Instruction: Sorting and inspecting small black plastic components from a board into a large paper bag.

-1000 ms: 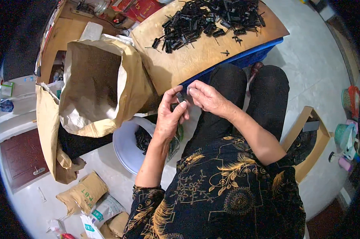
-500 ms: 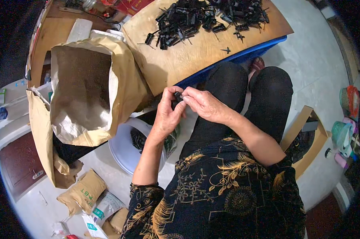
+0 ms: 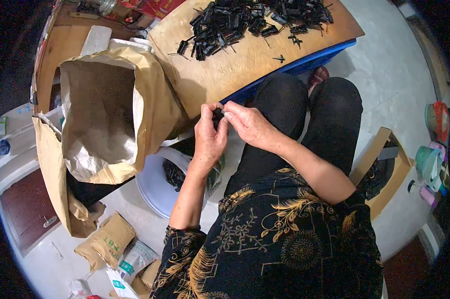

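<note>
Above my lap, my left hand (image 3: 208, 134) is closed around a small black plastic part (image 3: 217, 115), mostly covered by the fingers. My right hand (image 3: 250, 123) pinches at the right side of that part with thumb and forefinger; what lies between those fingertips is too small to make out. Beyond both hands, a heap of black plastic parts (image 3: 235, 25) with thin projecting pins lies on the wooden board (image 3: 205, 82). One small black cross-shaped piece (image 3: 279, 59) rests apart from the heap near the board's front edge.
A large open brown paper sack (image 3: 155, 107) stands left of my hands. Below it, a white bucket (image 3: 147, 187) holds black parts. At the right, an open cardboard box (image 3: 378, 144) sits on the floor near baskets (image 3: 425, 158). Several packed bags (image 3: 108, 239) lie lower left.
Both hands have shifted slightly while staying together on the black part. The right fingers have moved a little upward and left. The whole view has shifted slightly.
</note>
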Tool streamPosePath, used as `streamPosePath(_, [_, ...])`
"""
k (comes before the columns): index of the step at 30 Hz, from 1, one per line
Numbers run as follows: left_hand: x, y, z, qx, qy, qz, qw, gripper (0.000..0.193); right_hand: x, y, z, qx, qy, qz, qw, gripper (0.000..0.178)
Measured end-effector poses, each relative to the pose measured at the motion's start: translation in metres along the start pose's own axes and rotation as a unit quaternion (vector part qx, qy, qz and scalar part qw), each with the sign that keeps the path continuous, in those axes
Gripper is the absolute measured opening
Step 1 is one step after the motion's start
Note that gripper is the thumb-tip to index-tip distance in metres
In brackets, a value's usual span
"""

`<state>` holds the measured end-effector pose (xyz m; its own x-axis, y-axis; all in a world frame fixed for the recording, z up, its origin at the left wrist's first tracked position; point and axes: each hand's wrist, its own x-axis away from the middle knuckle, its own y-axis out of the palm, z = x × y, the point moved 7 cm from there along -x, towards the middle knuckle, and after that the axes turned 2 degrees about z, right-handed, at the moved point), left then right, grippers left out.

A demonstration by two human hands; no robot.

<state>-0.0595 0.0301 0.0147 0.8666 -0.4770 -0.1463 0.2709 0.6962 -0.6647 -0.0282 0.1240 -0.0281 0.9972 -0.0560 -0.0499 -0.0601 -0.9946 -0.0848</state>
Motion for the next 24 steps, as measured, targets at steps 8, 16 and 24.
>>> streamPosePath(8, [-0.001, 0.001, -0.008, 0.520, -0.223, 0.022, 0.824, 0.025, 0.002, -0.012, 0.017, -0.124, 0.008, 0.049, 0.991, 0.026])
streamPosePath(16, [0.015, 0.005, -0.010, 0.583, -0.265, -0.048, 0.766, 0.039, 0.009, -0.007, -0.002, -0.309, 0.100, -0.072, 0.943, 0.014])
streamPosePath(24, [0.024, 0.018, 0.019, 0.582, -0.251, -0.177, 0.753, 0.038, 0.012, -0.010, -0.007, -0.383, 0.124, -0.129, 0.906, 0.020])
